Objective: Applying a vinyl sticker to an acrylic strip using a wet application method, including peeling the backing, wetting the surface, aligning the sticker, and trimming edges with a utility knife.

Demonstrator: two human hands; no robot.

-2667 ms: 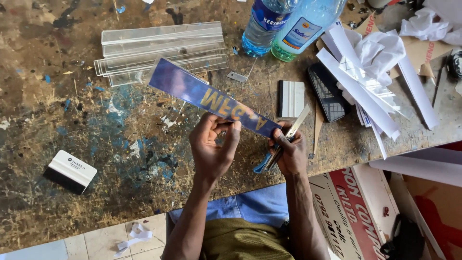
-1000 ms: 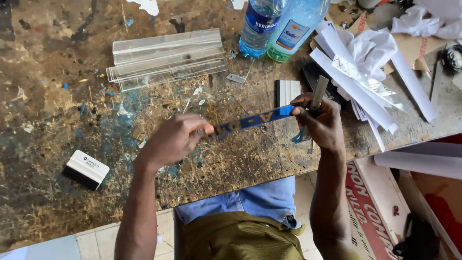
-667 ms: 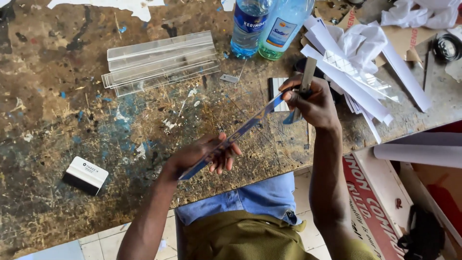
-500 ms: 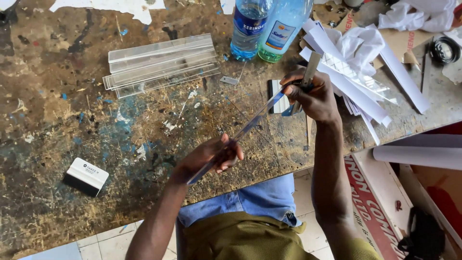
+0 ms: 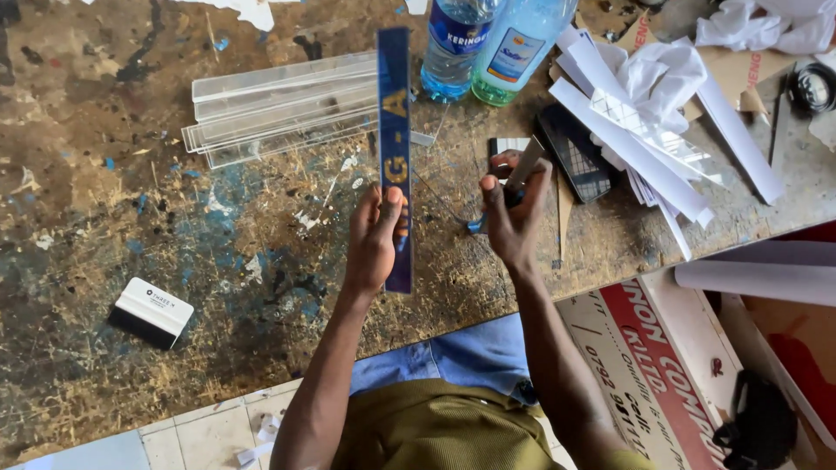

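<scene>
My left hand [image 5: 374, 239] grips the lower part of a long, narrow blue strip with yellow letters [image 5: 394, 113]. The strip stands lengthwise away from me over the worn wooden workbench [image 5: 131, 218], its lettered face towards the camera. My right hand [image 5: 514, 218] is just to the right of the strip, apart from it, and closed on a cutter knife [image 5: 525, 167] with a grey body and a blue end that shows below the fingers.
A stack of clear plastic strips [image 5: 279, 104] lies beyond the blue strip. Two plastic bottles [image 5: 457, 39] stand at the back. White paper offcuts [image 5: 644, 113] and a dark flat device [image 5: 579, 157] lie at the right. A white block [image 5: 152, 312] sits at the near left. A red-and-white board [image 5: 644, 365] leans below the bench.
The blue strip was held edge-on between both hands. My right hand has let go of its far end, and my left hand has turned it flat and upright.
</scene>
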